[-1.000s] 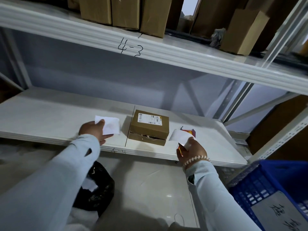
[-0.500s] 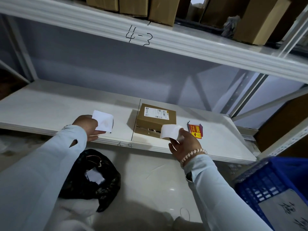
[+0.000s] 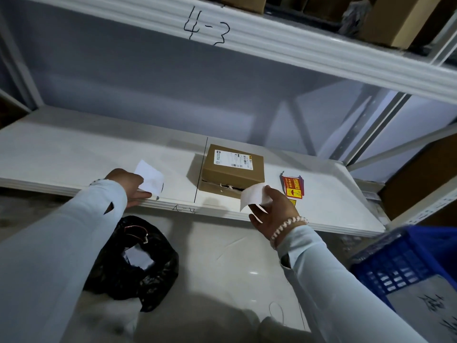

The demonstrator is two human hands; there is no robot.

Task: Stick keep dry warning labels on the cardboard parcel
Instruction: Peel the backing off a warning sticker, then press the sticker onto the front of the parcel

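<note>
I see the flat brown cardboard parcel on the white shelf, long axis left-right, shipping label up. My left hand has its grip on a white backing paper; my right hand pinches another white sheet.

Long pale blue sleeves with thumb slits cover both arms, and a pale beaded bracelet circles the right wrist.

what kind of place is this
Most likely a warehouse or parcel stockroom. Metal racking carries a handwritten bay code, cardboard boxes sit on the upper shelf, and a parcel with a shipping label lies beside red keep dry labels. A blue crate stands nearby.
</note>
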